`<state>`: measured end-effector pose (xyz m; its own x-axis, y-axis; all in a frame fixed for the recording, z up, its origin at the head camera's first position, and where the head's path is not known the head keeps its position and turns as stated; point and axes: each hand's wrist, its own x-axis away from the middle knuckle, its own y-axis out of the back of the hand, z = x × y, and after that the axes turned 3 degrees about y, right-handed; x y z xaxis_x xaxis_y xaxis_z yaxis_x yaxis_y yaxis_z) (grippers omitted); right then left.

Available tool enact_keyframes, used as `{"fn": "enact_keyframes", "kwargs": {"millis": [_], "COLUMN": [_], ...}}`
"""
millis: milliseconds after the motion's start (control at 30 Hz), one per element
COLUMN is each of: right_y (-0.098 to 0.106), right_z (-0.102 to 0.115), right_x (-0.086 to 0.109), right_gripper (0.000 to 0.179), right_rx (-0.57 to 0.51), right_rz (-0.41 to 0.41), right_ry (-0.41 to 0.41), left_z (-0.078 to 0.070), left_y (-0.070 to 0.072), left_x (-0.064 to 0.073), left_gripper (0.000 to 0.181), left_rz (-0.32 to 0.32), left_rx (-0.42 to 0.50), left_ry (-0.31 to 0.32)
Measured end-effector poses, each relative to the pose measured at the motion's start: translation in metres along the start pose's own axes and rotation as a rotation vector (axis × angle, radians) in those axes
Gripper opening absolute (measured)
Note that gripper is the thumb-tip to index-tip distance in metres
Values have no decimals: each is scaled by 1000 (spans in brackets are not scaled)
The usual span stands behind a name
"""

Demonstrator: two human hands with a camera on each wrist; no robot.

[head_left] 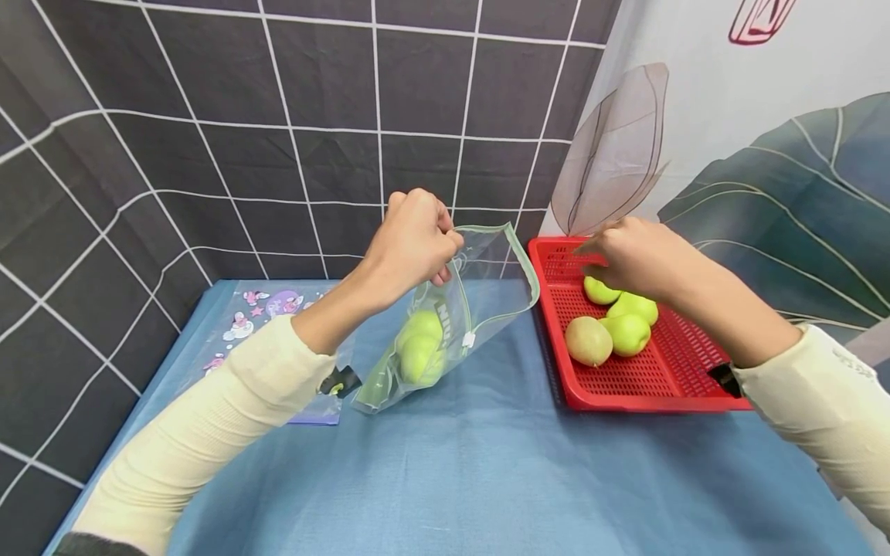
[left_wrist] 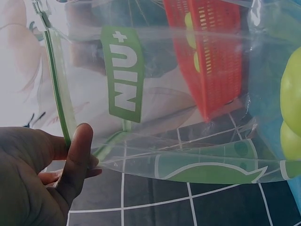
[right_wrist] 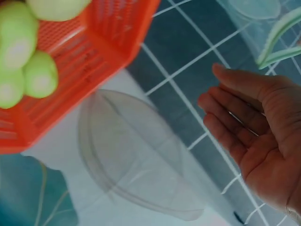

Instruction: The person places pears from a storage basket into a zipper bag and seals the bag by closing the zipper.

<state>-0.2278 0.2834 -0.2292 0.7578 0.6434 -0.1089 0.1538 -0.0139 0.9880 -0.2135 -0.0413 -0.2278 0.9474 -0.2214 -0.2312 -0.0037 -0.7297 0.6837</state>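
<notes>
My left hand pinches the top edge of a clear zip bag with green trim and a white slider. The bag's mouth gapes to the right, and green apples lie low inside it. In the left wrist view, thumb and fingers grip the rim beside the green NIU+ label. My right hand is over the back of a red plastic basket, holding nothing. Its fingers look loosely extended in the right wrist view. Several green apples sit in the basket, including a paler, yellowish one.
Flat printed plastic bags with purple and pink pictures lie at the left behind my left forearm. A blue cloth covers the table. Dark tile-patterned fabric and a leaf-print curtain stand behind.
</notes>
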Motion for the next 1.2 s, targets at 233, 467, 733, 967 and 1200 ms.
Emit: {"fn": "enact_keyframes", "kwargs": {"millis": [233,467,733,967,1200], "right_y": [-22,-53,-73,-81,-87], "right_z": [-29,-53,-65,-69,-68], "right_x": [8,20,27,26,26], "right_gripper": [29,44,44,52,37], "right_rx": [-48,-108,-132,-105,-140], "right_rz": [137,334,462,523,591], "right_ry": [-76,-81,-149,-198,-176], "left_z": [1,0,3,5,4], "left_y": [-1,-3,-3,-2,-2], "left_x": [-1,-1,-1,0,0], "left_gripper": [33,33,34,34,34], "left_rz": [-1,20,7,9,22], "left_rx": [3,6,-11,-10,-6], "left_ry": [4,21,17,31,27]}}
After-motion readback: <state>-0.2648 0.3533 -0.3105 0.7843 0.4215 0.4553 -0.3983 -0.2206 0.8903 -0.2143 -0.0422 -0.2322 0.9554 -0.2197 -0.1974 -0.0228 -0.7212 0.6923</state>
